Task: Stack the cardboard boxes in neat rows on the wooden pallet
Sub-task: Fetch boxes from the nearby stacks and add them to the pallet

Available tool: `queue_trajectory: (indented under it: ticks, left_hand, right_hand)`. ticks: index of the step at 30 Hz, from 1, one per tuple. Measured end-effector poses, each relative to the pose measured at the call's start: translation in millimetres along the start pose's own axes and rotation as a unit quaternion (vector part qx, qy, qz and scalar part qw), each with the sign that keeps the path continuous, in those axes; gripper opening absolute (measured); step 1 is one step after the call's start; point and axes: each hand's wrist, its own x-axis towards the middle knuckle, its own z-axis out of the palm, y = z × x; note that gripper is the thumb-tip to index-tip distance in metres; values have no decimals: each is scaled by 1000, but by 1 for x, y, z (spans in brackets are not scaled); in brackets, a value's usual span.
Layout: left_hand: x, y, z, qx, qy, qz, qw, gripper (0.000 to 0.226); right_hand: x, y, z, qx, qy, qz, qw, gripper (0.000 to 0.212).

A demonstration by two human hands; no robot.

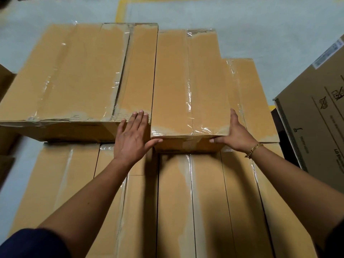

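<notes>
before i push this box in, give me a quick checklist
1. Hands on the narrow box: left hand at its left corner, right hand against its right side: ok.
2. Near edge in line with the wide box: sticks out toward you: not ok.
3. Seam between those two closed: ok.
4. Bottom layer flat beneath: ok.
5. Pallet square underneath: hidden, cannot tell.

We make out handling pictograms (333, 97) and a white sticker (329, 54) on the printed carton (316, 118) right of the taped boxes (189, 81); their wording is too blurred to read.
</notes>
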Motion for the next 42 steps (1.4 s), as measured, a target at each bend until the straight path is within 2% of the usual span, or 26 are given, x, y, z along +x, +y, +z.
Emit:
queue_trajectory:
  ticks: [10,13,17,21,27,42]
  left_hand:
    - [5,4,12,17,52,-23,998,78]
    - [10,2,10,16,60,-19,998,78]
    - [30,-4,7,43,19,37,998,97]
    - [42,-10,11,57,-3,87,995,90]
    - [43,-10,12,41,19,90,995,85]
    - [45,-2,25,30,57,66,996,79]
  right_hand:
    - [24,-7,-6,-5,10,-1,1000,142]
    - [30,-8,-8,-5,11,-4,1000,142]
    - [34,-9,-8,-10,11,-11,1000,144]
    - [37,-8,-9,-6,10,-13,1000,144]
    - [37,-11,-9,0,9,-10,1000,152]
    - [45,-16,-17,-31,2,-12,999,141]
